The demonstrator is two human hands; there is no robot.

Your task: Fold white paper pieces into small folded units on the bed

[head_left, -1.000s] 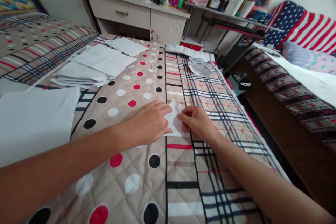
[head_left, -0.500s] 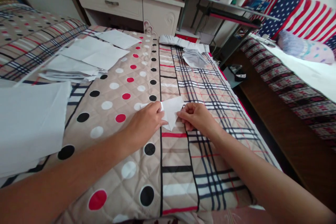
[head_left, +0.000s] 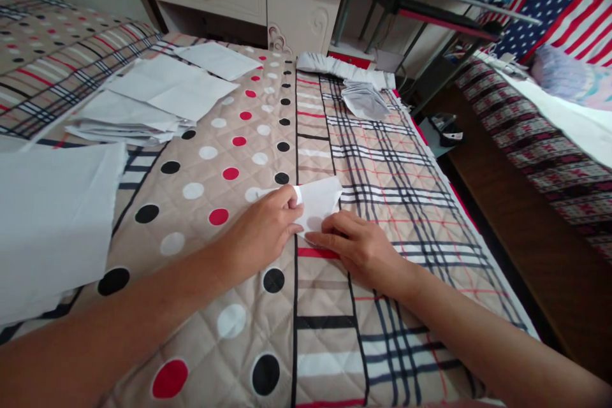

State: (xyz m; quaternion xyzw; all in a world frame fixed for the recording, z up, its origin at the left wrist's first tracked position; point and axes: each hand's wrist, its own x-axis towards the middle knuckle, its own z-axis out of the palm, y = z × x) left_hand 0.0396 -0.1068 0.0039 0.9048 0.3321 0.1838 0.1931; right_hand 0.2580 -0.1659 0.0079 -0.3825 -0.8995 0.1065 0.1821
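Observation:
A small folded sheet of white paper (head_left: pixel 318 199) lies on the quilted bedspread between my hands. My left hand (head_left: pixel 270 220) is closed on its left side, thumb and fingers pinching it. From the right, my right hand (head_left: pixel 356 239) has its thumb and fingertips pressed on the paper's lower right part, near the bottom corner. The paper's upper right corner sticks up past my fingers. Part of its left end is hidden under my left hand.
White sheets (head_left: pixel 157 95) are piled at the far left, with a larger stack (head_left: pixel 52 217) nearer. A row of folded white papers (head_left: pixel 342 68) and a small fanned pile (head_left: pixel 366 100) lie at the far edge. Beyond stands a drawer cabinet (head_left: pixel 215 3).
My right hand has moved from the paper's right edge down and left to its lower corner. The lower flap looks folded over. My left hand keeps its hold; the view has shifted slightly.

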